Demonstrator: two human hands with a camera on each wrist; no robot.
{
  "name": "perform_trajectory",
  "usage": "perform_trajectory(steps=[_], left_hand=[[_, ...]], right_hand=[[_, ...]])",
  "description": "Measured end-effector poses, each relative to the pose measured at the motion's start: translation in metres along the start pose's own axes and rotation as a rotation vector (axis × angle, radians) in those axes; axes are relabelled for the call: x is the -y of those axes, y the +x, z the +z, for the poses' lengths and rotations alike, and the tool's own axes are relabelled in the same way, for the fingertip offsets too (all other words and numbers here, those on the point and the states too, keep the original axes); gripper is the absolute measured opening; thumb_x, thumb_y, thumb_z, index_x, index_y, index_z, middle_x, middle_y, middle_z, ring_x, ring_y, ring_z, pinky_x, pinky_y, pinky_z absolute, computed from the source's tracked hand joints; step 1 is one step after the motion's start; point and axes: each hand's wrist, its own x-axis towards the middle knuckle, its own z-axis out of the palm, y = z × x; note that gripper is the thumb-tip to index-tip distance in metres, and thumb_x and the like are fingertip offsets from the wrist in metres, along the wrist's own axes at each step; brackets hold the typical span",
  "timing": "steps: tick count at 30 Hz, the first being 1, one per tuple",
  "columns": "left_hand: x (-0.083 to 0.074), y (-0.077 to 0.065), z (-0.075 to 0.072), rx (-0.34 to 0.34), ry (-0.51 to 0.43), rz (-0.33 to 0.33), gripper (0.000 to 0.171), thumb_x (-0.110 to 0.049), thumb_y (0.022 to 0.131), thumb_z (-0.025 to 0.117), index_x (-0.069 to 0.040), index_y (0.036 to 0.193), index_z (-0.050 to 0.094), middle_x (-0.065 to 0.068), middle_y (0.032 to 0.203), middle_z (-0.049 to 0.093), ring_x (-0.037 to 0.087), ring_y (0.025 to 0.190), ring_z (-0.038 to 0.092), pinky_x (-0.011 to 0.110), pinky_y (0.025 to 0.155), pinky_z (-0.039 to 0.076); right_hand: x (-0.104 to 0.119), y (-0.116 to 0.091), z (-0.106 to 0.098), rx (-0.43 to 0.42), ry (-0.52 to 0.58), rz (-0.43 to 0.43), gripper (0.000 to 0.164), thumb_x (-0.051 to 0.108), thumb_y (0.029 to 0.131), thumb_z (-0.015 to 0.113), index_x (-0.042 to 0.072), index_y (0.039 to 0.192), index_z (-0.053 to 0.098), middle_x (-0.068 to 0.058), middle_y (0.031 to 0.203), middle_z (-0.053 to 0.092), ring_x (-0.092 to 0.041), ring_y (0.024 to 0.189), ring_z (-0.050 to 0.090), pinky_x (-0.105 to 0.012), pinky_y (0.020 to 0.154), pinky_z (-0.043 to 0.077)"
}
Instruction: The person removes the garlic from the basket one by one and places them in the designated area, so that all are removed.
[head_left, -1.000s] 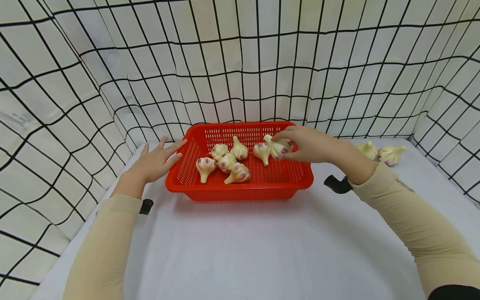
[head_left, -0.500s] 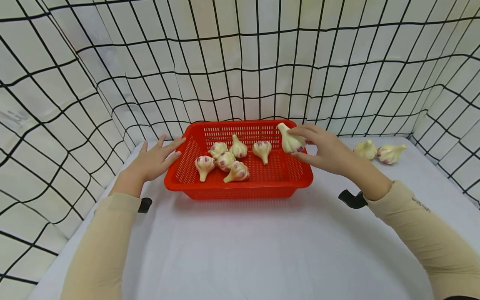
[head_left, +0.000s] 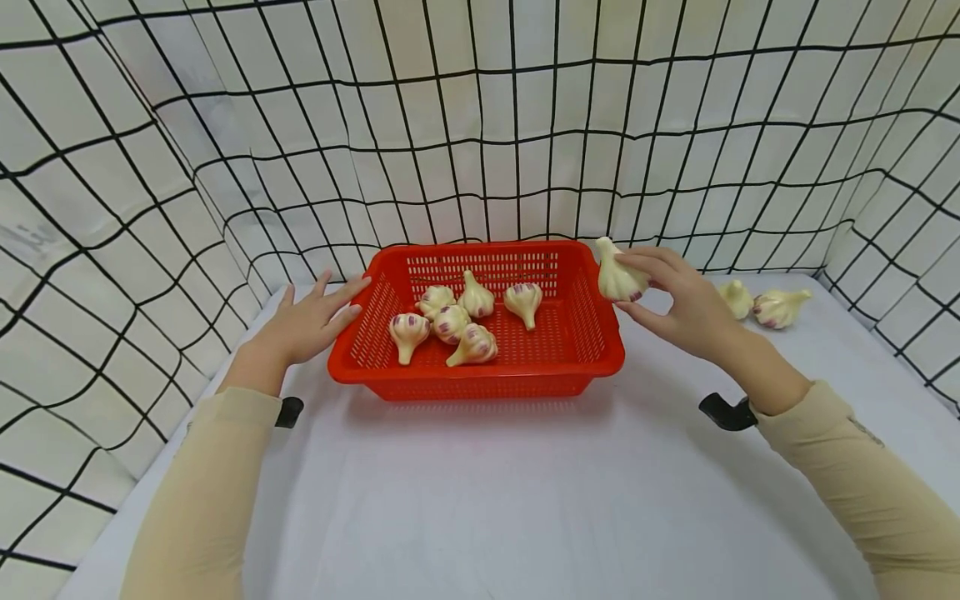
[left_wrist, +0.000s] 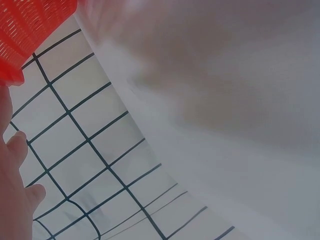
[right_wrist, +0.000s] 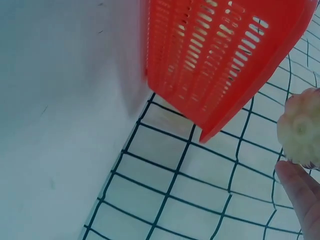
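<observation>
My right hand (head_left: 678,300) pinches a garlic bulb (head_left: 619,275) between thumb and fingers, stem up, at the right rim of the red plastic basket (head_left: 487,385). The right wrist view shows the underside of that garlic bulb (right_wrist: 301,127) with a finger below it. My left hand (head_left: 307,325) lies with fingers spread, fingertips at the basket's left rim. Inside the basket, several cream garlic bulbs with purple streaks cluster on the left, and one garlic bulb (head_left: 523,302) lies apart, right of the middle. In the left wrist view, part of the left hand (left_wrist: 15,185) shows below the basket corner (left_wrist: 30,30).
Two more garlic bulbs lie on the white tabletop (head_left: 480,500) at the right, one (head_left: 782,308) in plain view, the other (head_left: 737,298) partly behind my right hand. Black netting (head_left: 517,136) over a white backing encloses the back and sides.
My right hand has lifted a garlic bulb from inside the basket and carried it right, to the right rim. The left hand has stayed at the left rim.
</observation>
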Motion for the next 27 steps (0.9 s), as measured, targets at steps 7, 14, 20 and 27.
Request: perform_trajectory(steps=[7,14,20,27], left_hand=[[0.000,-0.001,-0.001,-0.005,0.000,-0.008,0.070,-0.061,0.107,0.026,-0.023,0.166,0.019,0.022,0.165,0.024,0.046,0.154,-0.004,0.073,0.113,-0.013],[-0.002,-0.001,0.001,-0.007,0.016,-0.013,0.070,-0.060,0.107,0.028,-0.022,0.165,0.021,0.022,0.165,0.026,0.046,0.154,-0.002,0.074,0.114,-0.009],[-0.001,-0.001,0.001,-0.014,0.014,-0.009,0.070,-0.061,0.107,0.027,-0.022,0.165,0.021,0.023,0.164,0.026,0.047,0.154,-0.002,0.073,0.114,-0.011],[0.001,0.000,0.002,-0.014,0.015,0.002,0.069,-0.060,0.107,0.027,-0.023,0.165,0.020,0.021,0.165,0.027,0.046,0.154,-0.001,0.073,0.114,-0.010]], right_hand=[[-0.011,-0.009,-0.009,-0.045,-0.013,0.018,0.063,-0.009,0.079,0.083,0.001,0.136,0.059,-0.017,0.136,0.056,-0.032,0.118,0.058,-0.004,0.094,0.040],[-0.026,-0.023,-0.018,-0.082,-0.054,0.068,0.066,-0.012,0.077,0.084,-0.001,0.137,0.057,-0.021,0.135,0.055,-0.036,0.117,0.057,-0.002,0.092,0.038],[-0.039,-0.033,-0.028,-0.113,-0.096,0.132,0.069,-0.013,0.080,0.081,0.003,0.142,0.053,-0.023,0.136,0.050,-0.036,0.117,0.055,-0.002,0.093,0.038],[-0.053,-0.045,-0.039,-0.187,-0.102,0.192,0.069,-0.013,0.081,0.080,0.002,0.143,0.054,-0.026,0.136,0.047,-0.043,0.118,0.055,0.000,0.089,0.036]])
